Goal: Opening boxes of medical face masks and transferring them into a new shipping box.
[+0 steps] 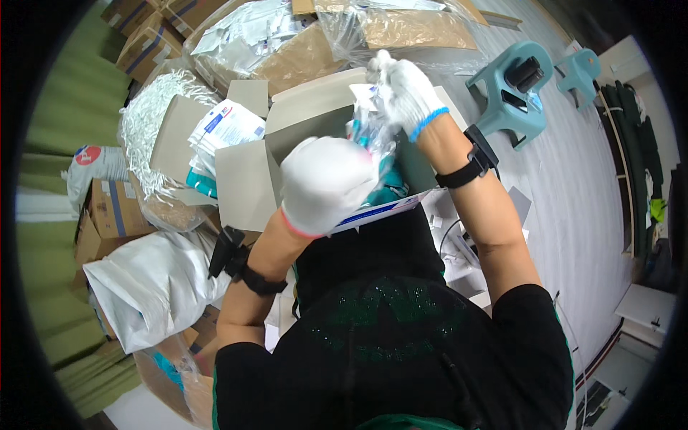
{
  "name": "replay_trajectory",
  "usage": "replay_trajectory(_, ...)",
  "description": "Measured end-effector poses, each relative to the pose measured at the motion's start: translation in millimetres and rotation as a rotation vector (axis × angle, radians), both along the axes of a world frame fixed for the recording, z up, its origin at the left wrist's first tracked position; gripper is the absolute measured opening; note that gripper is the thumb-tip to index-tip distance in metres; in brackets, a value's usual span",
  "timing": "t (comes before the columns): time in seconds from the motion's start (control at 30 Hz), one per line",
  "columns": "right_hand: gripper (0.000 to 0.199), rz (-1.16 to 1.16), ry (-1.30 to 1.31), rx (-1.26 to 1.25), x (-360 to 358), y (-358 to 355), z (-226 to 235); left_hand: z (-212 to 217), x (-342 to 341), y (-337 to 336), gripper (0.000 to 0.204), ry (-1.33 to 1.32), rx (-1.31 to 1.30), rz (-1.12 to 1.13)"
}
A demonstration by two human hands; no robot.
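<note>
Both my hands wear white knit gloves and are closed above an open cardboard box [240,179] on my lap. A clear plastic bag [388,147], with teal and white pieces showing through it, hangs between them. My right hand [410,93] grips the bag's upper part, its fingers bunched and slightly blurred. Lower and to the left, my left hand [326,179] is curled against the bag's side; its fingertips are mostly hidden. Teal packs [390,192] lie inside the box beneath the bag. A white-and-blue printed packet stack [228,129] rests beside the box's left flap.
White shredded paper [154,122] fills a bag at the left. A white sack [154,283] and cardboard cartons [118,208] stand nearby. Large plastic-lined cartons [416,29] are at the far side. A teal stool [512,93] holding black items stands on the right floor.
</note>
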State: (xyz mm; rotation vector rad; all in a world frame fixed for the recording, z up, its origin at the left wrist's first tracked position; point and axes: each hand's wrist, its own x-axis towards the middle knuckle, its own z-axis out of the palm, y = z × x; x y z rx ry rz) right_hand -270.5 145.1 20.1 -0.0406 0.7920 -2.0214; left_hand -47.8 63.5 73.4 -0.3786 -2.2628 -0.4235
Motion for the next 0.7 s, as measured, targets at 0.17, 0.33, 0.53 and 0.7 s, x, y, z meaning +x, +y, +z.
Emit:
replay_trajectory(0.17, 0.027, -0.251, 0.004, 0.0, -1, 12, 10, 7, 33, 8, 0.012, -0.129, 0.796, 0.276)
replay_trajectory(0.33, 0.031, -0.165, 0.592, 0.484, 20, 47, 38, -15, 26, -34, 0.029, -0.413, 1.174, -0.055)
replay_trajectory(0.53, 0.047, -0.255, 2.159, 0.897, 56, 103, 53, -70, 9, -61, 0.037, -1.077, 2.002, 0.028)
replay_trajectory(0.7, 0.121, 0.184, 1.708, 0.462, 100, 123, 86, -105, 5, -75, 0.039, -1.179, 2.403, -0.124)
